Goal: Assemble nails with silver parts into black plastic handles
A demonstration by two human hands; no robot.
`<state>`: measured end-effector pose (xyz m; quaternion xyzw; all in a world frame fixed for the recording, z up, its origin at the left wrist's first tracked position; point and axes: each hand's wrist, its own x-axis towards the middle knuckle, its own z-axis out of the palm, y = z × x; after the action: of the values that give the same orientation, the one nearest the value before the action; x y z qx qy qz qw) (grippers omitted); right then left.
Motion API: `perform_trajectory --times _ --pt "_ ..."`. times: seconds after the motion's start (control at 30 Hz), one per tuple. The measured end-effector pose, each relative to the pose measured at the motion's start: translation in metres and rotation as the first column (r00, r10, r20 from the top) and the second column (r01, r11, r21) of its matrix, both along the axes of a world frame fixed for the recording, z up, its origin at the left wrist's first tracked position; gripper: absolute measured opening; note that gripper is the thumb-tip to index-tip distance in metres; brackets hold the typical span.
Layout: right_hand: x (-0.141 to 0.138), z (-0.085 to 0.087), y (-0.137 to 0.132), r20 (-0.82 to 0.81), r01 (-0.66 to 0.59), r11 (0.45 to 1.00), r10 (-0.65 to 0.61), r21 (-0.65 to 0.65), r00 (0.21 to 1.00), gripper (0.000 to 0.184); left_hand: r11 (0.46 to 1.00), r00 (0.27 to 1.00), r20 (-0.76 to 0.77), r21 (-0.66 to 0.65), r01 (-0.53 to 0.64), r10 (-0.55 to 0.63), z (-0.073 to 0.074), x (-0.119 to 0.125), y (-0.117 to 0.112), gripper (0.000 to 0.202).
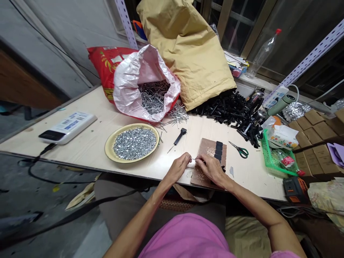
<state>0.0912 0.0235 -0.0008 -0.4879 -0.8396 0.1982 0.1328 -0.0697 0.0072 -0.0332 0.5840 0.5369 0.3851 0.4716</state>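
Left hand (177,169) and right hand (212,170) both pinch one pin (193,159), lower centre over board (208,147); two-ended grip likely steadies it.

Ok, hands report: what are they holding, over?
Left hand and right hand both pinching one thin pin. Pin above board edge. Plate to the left, scissors to the right, both apart from hands.

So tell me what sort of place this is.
Likely a small workshop for hand assembly: a sack of metal pins, a plate of small metal bits, a heap of black plastic parts on the table.
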Motion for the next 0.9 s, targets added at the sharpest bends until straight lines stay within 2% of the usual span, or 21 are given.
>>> perform_trajectory --times 0.17,0.37,0.47,0.53,0.63,0.73,0.8,0.83,0.9 --pt "0.001 -0.001 -0.004 0.2 -0.107 0.974 0.067 0.2 0.978 0.015 0.997 0.994 -0.096 0.058 0.053 -0.048 -0.007 0.0 0.002 0.032" --pt "0.004 -0.002 -0.005 0.36 -0.261 0.868 0.104 0.423 0.927 0.012 0.995 0.991 -0.107 0.053 0.087 -0.081 -0.01 -0.001 0.002 0.032" --pt "0.005 0.0 -0.003 0.4 -0.328 0.816 0.132 0.476 0.907 0.017 0.994 0.99 -0.107 0.048 0.097 -0.092 -0.011 0.0 0.002 0.032" --pt "0.006 0.001 -0.002 0.408 -0.351 0.805 0.15 0.479 0.901 0.019 0.994 0.99 -0.099 0.046 0.101 -0.096 -0.012 0.0 0.001 0.032" --pt "0.004 0.005 -0.001 0.392 -0.351 0.828 0.176 0.438 0.903 0.022 0.995 0.994 -0.069 0.051 0.087 -0.083 -0.011 0.001 -0.002 0.033" --pt "0.001 0.008 0.001 0.299 -0.281 0.899 0.181 0.335 0.937 0.024 0.996 0.998 -0.061 0.084 0.019 -0.014 -0.009 0.003 -0.005 0.032" --pt "-0.001 0.008 0.004 0.159 -0.194 0.963 0.165 0.189 0.973 0.025 0.991 0.996 -0.084 0.131 -0.03 0.041 -0.007 0.004 -0.007 0.031" --pt "-0.001 0.007 0.006 0.069 -0.155 0.985 0.15 0.076 0.986 0.026 0.987 0.993 -0.097 0.157 -0.046 0.062 -0.006 0.004 -0.007 0.03" --pt "-0.002 0.005 0.01 -0.102 -0.11 0.978 0.093 -0.178 0.99 0.027 0.98 0.99 -0.113 0.192 -0.057 0.08 -0.005 0.005 -0.007 0.029"
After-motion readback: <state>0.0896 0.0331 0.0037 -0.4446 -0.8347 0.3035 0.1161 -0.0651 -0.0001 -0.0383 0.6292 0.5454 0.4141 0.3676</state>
